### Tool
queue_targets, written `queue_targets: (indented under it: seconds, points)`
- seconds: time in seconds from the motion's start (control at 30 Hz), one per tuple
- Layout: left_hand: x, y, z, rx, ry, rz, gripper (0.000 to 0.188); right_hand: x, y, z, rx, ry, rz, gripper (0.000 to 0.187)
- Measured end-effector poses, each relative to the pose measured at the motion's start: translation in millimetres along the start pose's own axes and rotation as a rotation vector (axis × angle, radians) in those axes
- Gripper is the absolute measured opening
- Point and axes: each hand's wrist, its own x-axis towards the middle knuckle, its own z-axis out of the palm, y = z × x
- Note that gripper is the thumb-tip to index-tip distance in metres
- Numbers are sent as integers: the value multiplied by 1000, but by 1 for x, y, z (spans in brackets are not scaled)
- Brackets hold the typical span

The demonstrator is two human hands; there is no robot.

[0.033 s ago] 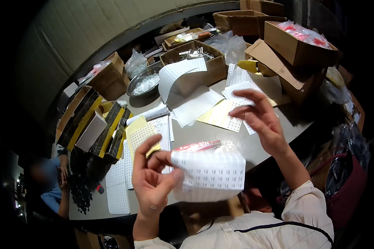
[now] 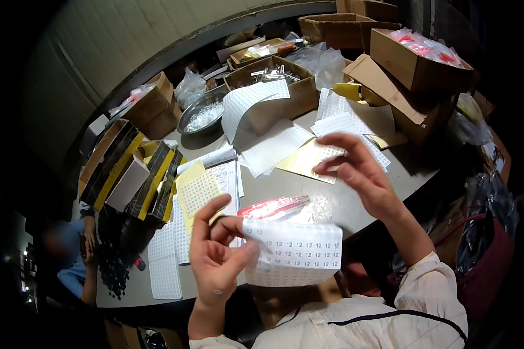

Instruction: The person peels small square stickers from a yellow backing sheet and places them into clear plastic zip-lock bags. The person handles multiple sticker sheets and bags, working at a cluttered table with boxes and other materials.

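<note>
My left hand pinches the left edge of a white sheet of small printed number stickers between thumb and fingers. The sheet curves forward over the near table edge, and its top left part lacks several stickers. A small round pale spot shows on my left wrist. My right hand hovers to the right, above and beyond the sheet. Its fingers are curled but apart, and I see nothing between them. Just beyond the sheet lies a red and clear plastic bag, with small pale pieces beside it.
Sticker sheets lie across the grey table. Yellow-backed sheets rest on papers at left. Farther back are a metal bowl of small clear pieces and cardboard boxes. Black-and-yellow boxes stand left, near another person.
My right hand has come slightly down and left, nearer the sheet. The sheet has shifted a little lower in my left hand, and more of the red bag shows.
</note>
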Motion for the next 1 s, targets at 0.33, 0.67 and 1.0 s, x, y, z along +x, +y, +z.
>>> queue_targets:
  seconds: [0.33,0.67,1.0]
  points:
    - [-39,-71,-4,-147,12,-216,67,-19,46,37,-204,-520,382,62]
    - [-48,-80,-7,359,89,125,49,-33,27,50,-669,-304,-36,51]
    - [-63,-53,-7,318,-29,-17,31,-43,7,67,-549,-371,-36,37]
